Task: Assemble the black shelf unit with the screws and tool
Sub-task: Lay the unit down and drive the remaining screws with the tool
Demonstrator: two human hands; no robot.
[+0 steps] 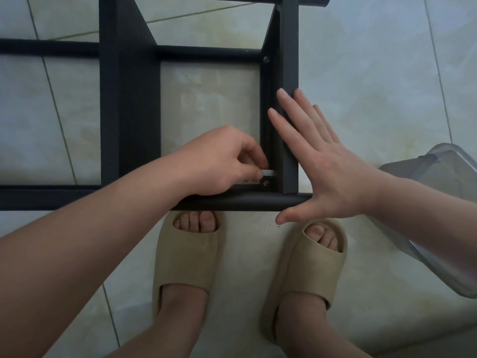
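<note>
The black shelf unit (134, 104) stands on the tiled floor, seen from above, with round black bars and flat uprights. My left hand (219, 161) pinches a small silver tool (269, 173) at the inner near-right corner, just above a screw (265, 182) in the upright. A second screw (265, 58) sits higher up the same upright. My right hand (320, 164) lies flat with straight fingers against the right upright (290, 60), thumb below the near bar (245, 201).
My two feet in beige slides (188, 254) stand on the floor just in front of the near bar. A clear plastic container (454, 171) sits at the right edge, partly behind my right forearm. Pale floor tiles surround the frame.
</note>
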